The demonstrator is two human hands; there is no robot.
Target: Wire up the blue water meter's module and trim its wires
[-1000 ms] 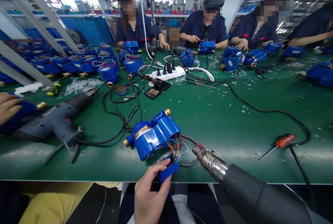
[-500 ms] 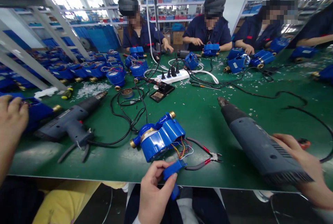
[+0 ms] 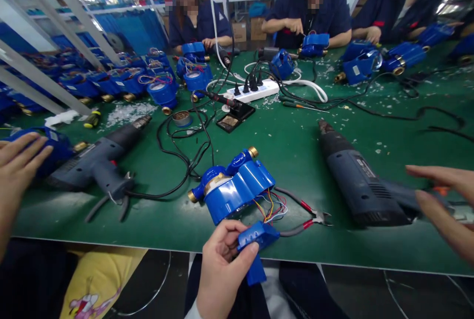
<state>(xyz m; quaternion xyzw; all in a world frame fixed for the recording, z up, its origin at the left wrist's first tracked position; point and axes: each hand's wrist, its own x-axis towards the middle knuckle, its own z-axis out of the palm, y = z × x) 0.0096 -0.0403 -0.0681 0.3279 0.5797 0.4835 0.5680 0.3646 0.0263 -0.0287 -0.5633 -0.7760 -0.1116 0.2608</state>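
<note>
My left hand (image 3: 225, 264) pinches a blue plastic part (image 3: 257, 237) in front of the table edge, with its lower end hanging over my lap. Thin coloured wires (image 3: 273, 208) lie between this part and a blue water meter (image 3: 239, 188) with brass ends, which rests on its side on the table. Cutting pliers (image 3: 309, 213) with grey and red handles are beside the wires, jaws to the right. On the right, a grey heat gun (image 3: 365, 185) lies on the table. My right hand (image 3: 450, 200) is at its handle, fingers spread apart and not wrapped round it.
A co-worker's hand (image 3: 22, 161) rests on another meter at far left, beside a second heat gun (image 3: 99, 161). Behind are a soldering iron stand (image 3: 237, 114), a solder tin (image 3: 182, 119), a power strip (image 3: 255, 90) and loose cables. Several co-workers sit opposite.
My right hand has laid the heat gun on the table and let go of it. My left hand keeps hold of the blue part. The view has tilted down a little.
</note>
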